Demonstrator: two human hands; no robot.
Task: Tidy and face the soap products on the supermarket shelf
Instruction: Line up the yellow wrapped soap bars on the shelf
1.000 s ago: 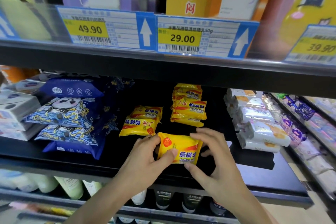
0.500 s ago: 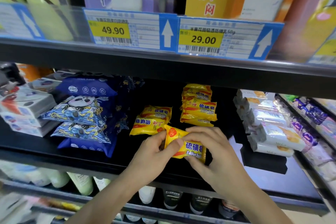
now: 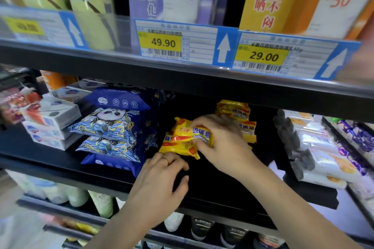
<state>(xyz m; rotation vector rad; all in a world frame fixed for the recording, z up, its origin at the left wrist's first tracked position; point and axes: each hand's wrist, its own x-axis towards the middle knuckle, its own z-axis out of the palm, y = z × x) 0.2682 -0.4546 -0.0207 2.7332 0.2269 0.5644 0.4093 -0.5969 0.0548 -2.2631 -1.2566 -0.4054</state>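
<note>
Right hand point(image 3: 220, 143) gripping yellow soap pack point(image 3: 185, 137), left hand point(image 3: 162, 180) relaxed below

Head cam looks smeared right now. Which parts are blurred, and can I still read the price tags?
Head view: motion blur smears both hands, left and right, and the frame edges; the left price tag is unreadable, while 49.90 and 29.00 read clearly.
</note>
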